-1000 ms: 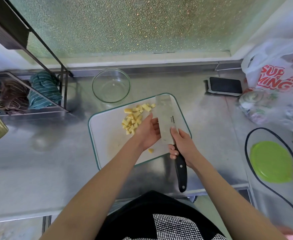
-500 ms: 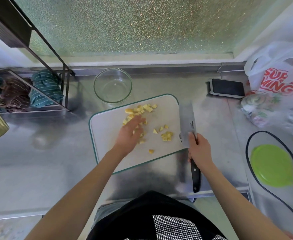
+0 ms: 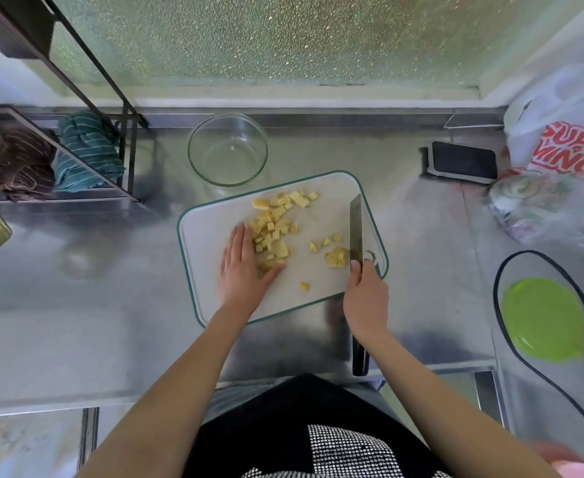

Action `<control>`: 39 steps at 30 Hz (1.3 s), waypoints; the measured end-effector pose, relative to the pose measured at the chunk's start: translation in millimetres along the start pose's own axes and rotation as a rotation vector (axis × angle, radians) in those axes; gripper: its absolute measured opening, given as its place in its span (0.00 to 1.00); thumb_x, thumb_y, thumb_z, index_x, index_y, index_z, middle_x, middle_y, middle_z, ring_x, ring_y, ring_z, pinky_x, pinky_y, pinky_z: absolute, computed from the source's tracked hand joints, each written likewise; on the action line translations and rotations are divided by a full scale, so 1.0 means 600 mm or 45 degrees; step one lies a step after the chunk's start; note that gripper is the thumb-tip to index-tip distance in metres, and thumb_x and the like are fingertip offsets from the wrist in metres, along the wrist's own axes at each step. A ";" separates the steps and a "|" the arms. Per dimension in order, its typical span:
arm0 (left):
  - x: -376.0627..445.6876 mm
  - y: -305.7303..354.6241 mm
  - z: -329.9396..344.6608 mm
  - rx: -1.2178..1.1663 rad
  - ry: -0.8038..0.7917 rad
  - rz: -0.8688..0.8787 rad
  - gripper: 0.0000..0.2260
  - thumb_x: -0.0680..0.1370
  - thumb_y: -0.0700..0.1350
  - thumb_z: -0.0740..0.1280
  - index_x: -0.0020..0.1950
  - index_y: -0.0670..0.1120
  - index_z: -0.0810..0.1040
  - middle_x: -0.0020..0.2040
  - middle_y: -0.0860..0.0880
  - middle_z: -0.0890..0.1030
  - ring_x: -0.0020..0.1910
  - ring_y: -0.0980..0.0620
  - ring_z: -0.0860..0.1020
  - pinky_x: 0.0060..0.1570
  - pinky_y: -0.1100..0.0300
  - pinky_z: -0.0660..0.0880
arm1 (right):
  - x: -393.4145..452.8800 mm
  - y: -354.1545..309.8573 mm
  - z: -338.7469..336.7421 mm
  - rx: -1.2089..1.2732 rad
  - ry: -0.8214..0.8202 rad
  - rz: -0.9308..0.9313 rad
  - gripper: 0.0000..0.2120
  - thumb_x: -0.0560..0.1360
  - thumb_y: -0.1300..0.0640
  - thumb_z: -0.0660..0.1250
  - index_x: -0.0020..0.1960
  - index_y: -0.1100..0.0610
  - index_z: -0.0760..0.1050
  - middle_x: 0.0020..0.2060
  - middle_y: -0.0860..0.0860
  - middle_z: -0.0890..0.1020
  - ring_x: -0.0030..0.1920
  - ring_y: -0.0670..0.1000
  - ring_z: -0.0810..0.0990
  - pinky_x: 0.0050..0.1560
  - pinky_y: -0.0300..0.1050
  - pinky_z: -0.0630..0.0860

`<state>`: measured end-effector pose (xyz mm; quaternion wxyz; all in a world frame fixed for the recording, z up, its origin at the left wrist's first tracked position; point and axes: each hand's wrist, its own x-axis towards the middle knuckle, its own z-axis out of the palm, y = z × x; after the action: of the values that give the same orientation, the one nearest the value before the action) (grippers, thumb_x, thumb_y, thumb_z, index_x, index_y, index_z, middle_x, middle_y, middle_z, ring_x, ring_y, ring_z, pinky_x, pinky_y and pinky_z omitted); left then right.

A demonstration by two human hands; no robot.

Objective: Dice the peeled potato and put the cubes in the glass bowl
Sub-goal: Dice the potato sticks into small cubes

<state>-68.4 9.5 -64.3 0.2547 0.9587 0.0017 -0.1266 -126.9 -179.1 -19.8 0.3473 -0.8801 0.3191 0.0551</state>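
Several yellow potato cubes [image 3: 275, 224] lie scattered on the white cutting board [image 3: 214, 219] with a green rim. My left hand [image 3: 244, 270] lies flat on the board, fingers straight, against the left side of the main pile. My right hand [image 3: 366, 298] grips the black handle of the knife [image 3: 355, 229], whose blade stands on edge on the board's right side, next to a small clump of cubes [image 3: 337, 257]. One cube [image 3: 304, 286] lies alone near the front. The glass bowl [image 3: 228, 150] stands just behind the board, holding only a tiny scrap.
A black wire rack with rolled towels [image 3: 87, 151] stands at the left. A phone [image 3: 463, 162] lies at the back right, with plastic bags [image 3: 559, 150] beside it. A green lid [image 3: 542, 319] and a black cable [image 3: 511, 339] lie at the right on the steel counter.
My left hand has slid from the knife blade to the left side of the cube pile. The knife has swung right and turned onto its edge, leaving cubes on the board.
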 end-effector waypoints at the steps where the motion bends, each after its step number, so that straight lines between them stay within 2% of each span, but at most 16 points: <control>1: 0.002 -0.003 0.000 0.004 0.014 0.034 0.39 0.74 0.61 0.63 0.76 0.45 0.49 0.77 0.48 0.50 0.75 0.52 0.47 0.72 0.57 0.44 | -0.001 -0.001 0.000 -0.016 0.000 0.001 0.14 0.83 0.51 0.50 0.46 0.58 0.67 0.33 0.51 0.73 0.35 0.56 0.74 0.36 0.47 0.67; 4: 0.004 -0.012 -0.002 -0.044 0.052 0.086 0.30 0.79 0.55 0.59 0.76 0.46 0.53 0.76 0.48 0.54 0.75 0.52 0.50 0.72 0.59 0.45 | -0.002 -0.010 0.006 -0.040 0.018 0.033 0.15 0.83 0.51 0.50 0.47 0.59 0.69 0.35 0.52 0.75 0.37 0.56 0.74 0.37 0.47 0.66; 6: 0.006 -0.015 -0.003 -0.051 0.051 0.096 0.28 0.80 0.54 0.58 0.76 0.47 0.53 0.76 0.49 0.54 0.75 0.53 0.50 0.72 0.60 0.44 | -0.005 -0.023 0.016 0.001 0.034 0.066 0.16 0.83 0.51 0.50 0.46 0.61 0.69 0.37 0.53 0.75 0.38 0.57 0.73 0.38 0.47 0.65; 10: 0.017 -0.011 -0.003 0.011 0.037 0.117 0.28 0.80 0.53 0.56 0.76 0.46 0.51 0.77 0.48 0.52 0.75 0.52 0.49 0.72 0.59 0.43 | -0.015 -0.056 0.052 0.074 0.002 0.054 0.16 0.82 0.52 0.52 0.44 0.61 0.68 0.36 0.56 0.75 0.39 0.60 0.75 0.38 0.48 0.65; 15: 0.028 -0.012 -0.002 0.042 -0.025 0.170 0.29 0.80 0.55 0.54 0.76 0.45 0.48 0.77 0.47 0.51 0.75 0.52 0.47 0.73 0.59 0.41 | -0.027 -0.094 0.087 0.060 -0.056 -0.076 0.14 0.82 0.52 0.52 0.43 0.59 0.68 0.33 0.54 0.75 0.37 0.59 0.75 0.37 0.51 0.68; 17: 0.028 -0.019 -0.009 -0.012 -0.025 0.177 0.29 0.80 0.56 0.53 0.76 0.45 0.48 0.77 0.48 0.51 0.75 0.53 0.47 0.73 0.59 0.43 | -0.023 -0.089 0.082 0.066 -0.002 -0.095 0.14 0.82 0.52 0.53 0.42 0.58 0.67 0.31 0.52 0.73 0.35 0.60 0.75 0.35 0.52 0.68; 20: 0.041 -0.027 -0.023 -0.052 0.017 0.196 0.27 0.81 0.54 0.52 0.76 0.44 0.49 0.77 0.47 0.52 0.75 0.53 0.48 0.74 0.56 0.47 | 0.003 -0.079 0.057 0.060 0.138 -0.136 0.13 0.82 0.53 0.54 0.41 0.57 0.66 0.29 0.49 0.70 0.32 0.56 0.70 0.33 0.48 0.58; 22: 0.061 -0.022 -0.034 -0.066 0.016 0.206 0.27 0.81 0.54 0.52 0.76 0.44 0.50 0.76 0.47 0.53 0.75 0.52 0.49 0.73 0.57 0.47 | 0.040 -0.078 0.041 -0.006 0.161 -0.199 0.12 0.82 0.53 0.54 0.42 0.56 0.66 0.29 0.48 0.70 0.32 0.54 0.70 0.33 0.47 0.60; 25: 0.094 -0.006 -0.043 -0.080 -0.073 0.237 0.27 0.81 0.54 0.52 0.76 0.44 0.48 0.77 0.47 0.51 0.75 0.53 0.48 0.73 0.58 0.45 | 0.100 -0.090 0.025 -0.211 0.085 -0.274 0.13 0.82 0.50 0.53 0.43 0.56 0.66 0.29 0.49 0.71 0.31 0.57 0.72 0.32 0.47 0.65; 29: 0.116 0.008 -0.037 -0.075 -0.169 0.293 0.28 0.81 0.55 0.50 0.76 0.44 0.47 0.77 0.47 0.50 0.75 0.54 0.46 0.73 0.60 0.41 | 0.134 -0.097 0.017 -0.498 -0.063 -0.447 0.13 0.82 0.49 0.51 0.43 0.55 0.63 0.30 0.51 0.71 0.30 0.57 0.71 0.31 0.46 0.63; 31: 0.116 0.009 -0.033 -0.080 -0.168 0.319 0.28 0.81 0.55 0.50 0.76 0.44 0.47 0.77 0.47 0.50 0.75 0.54 0.46 0.73 0.60 0.40 | 0.124 -0.094 0.017 -0.604 -0.144 -0.466 0.13 0.82 0.49 0.50 0.45 0.56 0.65 0.32 0.53 0.73 0.33 0.59 0.74 0.32 0.46 0.64; 35: 0.107 0.009 -0.026 -0.053 -0.214 0.396 0.28 0.81 0.55 0.52 0.76 0.45 0.47 0.77 0.47 0.49 0.75 0.54 0.44 0.72 0.59 0.38 | 0.091 -0.078 0.026 -0.697 -0.225 -0.469 0.16 0.83 0.49 0.48 0.53 0.59 0.69 0.38 0.58 0.80 0.40 0.61 0.79 0.35 0.47 0.65; 39: 0.102 0.007 -0.029 -0.111 -0.228 0.410 0.30 0.79 0.59 0.51 0.76 0.46 0.48 0.77 0.48 0.50 0.75 0.54 0.45 0.73 0.58 0.40 | 0.071 -0.059 0.026 -0.612 -0.216 -0.571 0.17 0.82 0.50 0.51 0.53 0.62 0.71 0.37 0.60 0.81 0.40 0.61 0.80 0.34 0.46 0.62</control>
<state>-4.5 10.3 -62.6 0.3122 0.9195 -0.1690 -0.1687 -69.8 -171.7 -24.5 0.1585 -0.9774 0.0654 0.1240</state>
